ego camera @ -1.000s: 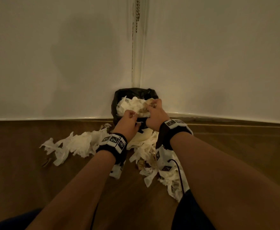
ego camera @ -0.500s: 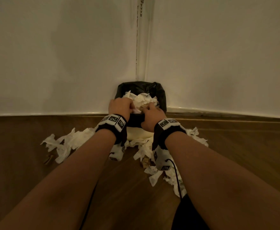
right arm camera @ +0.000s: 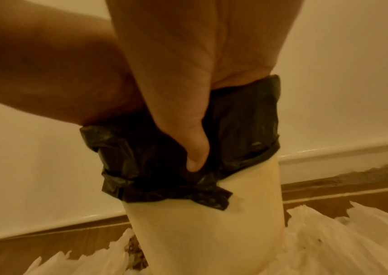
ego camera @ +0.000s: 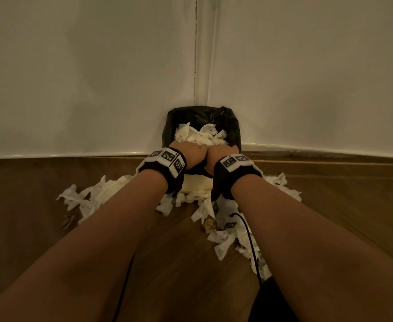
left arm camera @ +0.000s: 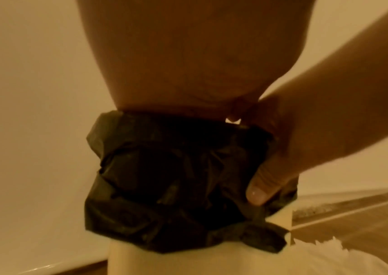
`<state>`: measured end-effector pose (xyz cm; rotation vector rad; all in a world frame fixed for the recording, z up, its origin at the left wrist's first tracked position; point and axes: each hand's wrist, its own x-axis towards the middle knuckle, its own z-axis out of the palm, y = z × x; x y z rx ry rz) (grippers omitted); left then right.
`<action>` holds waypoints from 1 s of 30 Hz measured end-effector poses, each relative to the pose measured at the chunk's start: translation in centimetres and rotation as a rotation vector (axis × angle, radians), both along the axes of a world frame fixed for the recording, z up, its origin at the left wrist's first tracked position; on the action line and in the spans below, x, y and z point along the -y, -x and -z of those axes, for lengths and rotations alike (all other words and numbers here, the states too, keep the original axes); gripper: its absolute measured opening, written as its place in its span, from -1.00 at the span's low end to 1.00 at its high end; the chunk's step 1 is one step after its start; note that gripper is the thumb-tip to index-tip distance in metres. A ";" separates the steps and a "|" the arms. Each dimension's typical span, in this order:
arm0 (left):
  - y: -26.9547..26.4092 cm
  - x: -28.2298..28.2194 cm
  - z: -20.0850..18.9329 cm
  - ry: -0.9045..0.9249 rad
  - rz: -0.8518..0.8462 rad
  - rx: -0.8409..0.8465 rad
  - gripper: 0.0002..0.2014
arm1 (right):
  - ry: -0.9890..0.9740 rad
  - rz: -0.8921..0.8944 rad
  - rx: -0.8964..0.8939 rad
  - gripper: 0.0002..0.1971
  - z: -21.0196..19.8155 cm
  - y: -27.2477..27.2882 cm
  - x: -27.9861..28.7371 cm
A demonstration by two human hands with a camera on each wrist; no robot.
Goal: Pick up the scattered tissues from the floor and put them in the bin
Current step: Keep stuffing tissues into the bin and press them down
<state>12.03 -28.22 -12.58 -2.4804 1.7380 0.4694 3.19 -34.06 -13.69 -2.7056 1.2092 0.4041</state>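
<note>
A cream bin (ego camera: 196, 185) with a black liner (ego camera: 234, 133) stands in the wall corner, heaped with white tissues (ego camera: 202, 135). My left hand (ego camera: 188, 155) and right hand (ego camera: 221, 154) sit side by side on its near rim, with their fingers sunk among the tissues and hidden. In the right wrist view my right thumb (right arm camera: 195, 148) lies flat on the liner (right arm camera: 242, 130) outside the rim. The left wrist view shows my left palm (left arm camera: 164, 65) over the liner (left arm camera: 169, 176). Scattered tissues lie on the floor to the left (ego camera: 93, 196) and right (ego camera: 228, 240) of the bin.
White walls meet right behind the bin, with a skirting board (ego camera: 51, 155) along the wooden floor (ego camera: 16, 228). More tissue (ego camera: 281, 184) lies at the bin's right. A small dark scrap (ego camera: 66, 220) and a brownish crumpled piece (ego camera: 210, 225) lie nearby. A black cable (ego camera: 249, 231) hangs from my right wrist.
Both hands have carried a bunch of tissues up from in front of the bin and sunk deeper into its mouth. The view has moved closer to the corner.
</note>
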 end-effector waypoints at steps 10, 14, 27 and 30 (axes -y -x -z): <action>1.0 -1.8 0.5 0.112 0.046 0.202 -0.59 | 0.088 -0.040 0.051 -0.72 -0.1 0.8 -0.5; 1.1 -4.5 2.1 0.531 -0.023 0.090 -0.64 | 0.080 -0.042 0.141 -0.60 -0.8 2.0 -0.9; -0.6 -14.7 8.0 0.660 -0.416 0.021 -0.55 | 0.303 -0.246 0.611 -0.72 -3.5 -0.8 -5.8; -2.4 -16.6 9.2 0.575 -0.513 0.021 -0.55 | 0.256 -0.350 0.670 -0.72 -2.8 -3.2 -8.1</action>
